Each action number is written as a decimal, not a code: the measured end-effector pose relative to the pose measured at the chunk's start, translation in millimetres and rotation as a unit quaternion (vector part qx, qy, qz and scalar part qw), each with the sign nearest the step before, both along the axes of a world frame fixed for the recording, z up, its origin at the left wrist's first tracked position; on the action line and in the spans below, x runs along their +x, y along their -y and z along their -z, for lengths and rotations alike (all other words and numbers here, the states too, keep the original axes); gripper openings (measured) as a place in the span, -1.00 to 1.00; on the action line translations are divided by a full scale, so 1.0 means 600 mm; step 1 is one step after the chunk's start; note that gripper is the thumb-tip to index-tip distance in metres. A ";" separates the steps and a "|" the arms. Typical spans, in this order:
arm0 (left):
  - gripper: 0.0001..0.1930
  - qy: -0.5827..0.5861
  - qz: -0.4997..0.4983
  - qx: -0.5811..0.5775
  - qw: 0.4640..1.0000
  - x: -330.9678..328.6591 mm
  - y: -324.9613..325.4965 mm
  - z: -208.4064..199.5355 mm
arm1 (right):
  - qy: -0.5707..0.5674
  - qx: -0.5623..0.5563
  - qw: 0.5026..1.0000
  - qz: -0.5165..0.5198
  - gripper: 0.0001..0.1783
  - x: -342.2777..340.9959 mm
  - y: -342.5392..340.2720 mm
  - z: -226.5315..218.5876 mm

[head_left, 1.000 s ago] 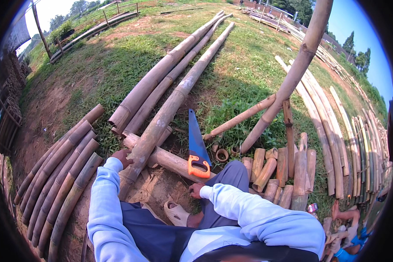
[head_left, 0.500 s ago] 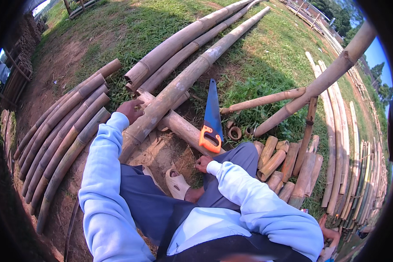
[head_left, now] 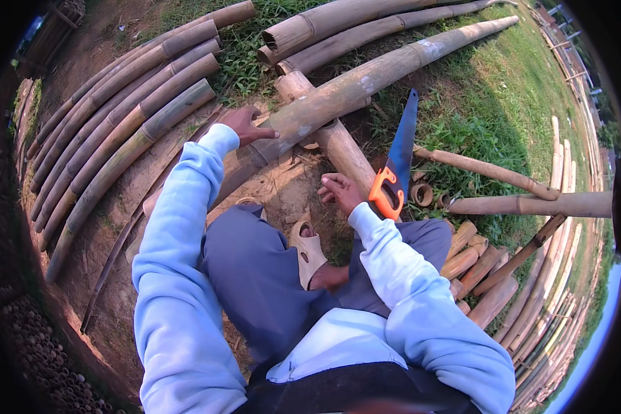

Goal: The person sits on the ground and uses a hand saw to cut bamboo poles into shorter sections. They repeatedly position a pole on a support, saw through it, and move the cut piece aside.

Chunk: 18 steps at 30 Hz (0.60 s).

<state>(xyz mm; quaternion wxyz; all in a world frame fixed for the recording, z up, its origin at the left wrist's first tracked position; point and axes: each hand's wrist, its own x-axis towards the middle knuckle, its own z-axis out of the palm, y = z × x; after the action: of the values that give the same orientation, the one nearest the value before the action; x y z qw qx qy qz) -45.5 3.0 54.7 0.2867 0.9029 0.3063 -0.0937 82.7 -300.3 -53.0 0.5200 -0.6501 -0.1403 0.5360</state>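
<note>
A long bamboo pole (head_left: pixel 338 103) runs slantwise from near my legs to the far right, across a thicker bamboo log (head_left: pixel 345 152) on the ground. My left hand (head_left: pixel 247 126) is at the pole's near part, fingers stretched, one fingertip at its surface. Over the ground beside the log hovers my right hand (head_left: pixel 343 193), its fingers loosely curled and apart, with nothing visible in them. Just right of it a handsaw (head_left: pixel 397 165) with an orange handle and blue blade leans upright against the log, touched by neither hand.
Several bamboo poles (head_left: pixel 131 138) lie side by side on the left. Short cut bamboo pieces (head_left: pixel 472 262) are piled by my right knee. A propped bamboo pole (head_left: pixel 531 205) stands out at the right. Two more poles (head_left: pixel 366 41) lie on the grass ahead.
The view has swung, so the poles appear turned. My right hand has lifted from beside my knee toward the log and saw. My left hand stays near the long pole, a finger now extended onto it.
</note>
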 end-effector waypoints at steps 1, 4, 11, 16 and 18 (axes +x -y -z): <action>0.13 -0.011 -0.009 0.002 1.000 0.009 -0.002 0.014 | -0.027 -0.008 0.998 0.049 -0.39 0.002 -0.028 -0.003; 0.22 -0.034 -0.015 -0.056 0.998 0.042 -0.011 0.045 | -0.122 -0.003 0.987 0.104 -0.12 -0.002 -0.104 -0.011; 0.01 -0.005 0.018 -0.177 0.984 0.072 -0.017 0.093 | -0.232 0.002 0.954 0.190 0.06 -0.023 -0.207 0.011; -0.05 0.018 0.030 -0.266 0.963 0.064 -0.020 0.106 | -0.208 0.049 0.949 0.232 -0.10 -0.042 -0.243 0.017; -0.13 0.050 0.020 -0.239 0.970 0.060 -0.018 0.107 | -0.190 0.062 0.949 0.244 -0.12 -0.045 -0.246 0.012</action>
<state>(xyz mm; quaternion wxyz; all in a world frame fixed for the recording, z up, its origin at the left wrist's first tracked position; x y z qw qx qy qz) -9.4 13.6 -9.2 0.5069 0.8178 0.2420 -0.1249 55.9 -152.5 -60.3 0.6912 -0.5170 0.0911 0.4966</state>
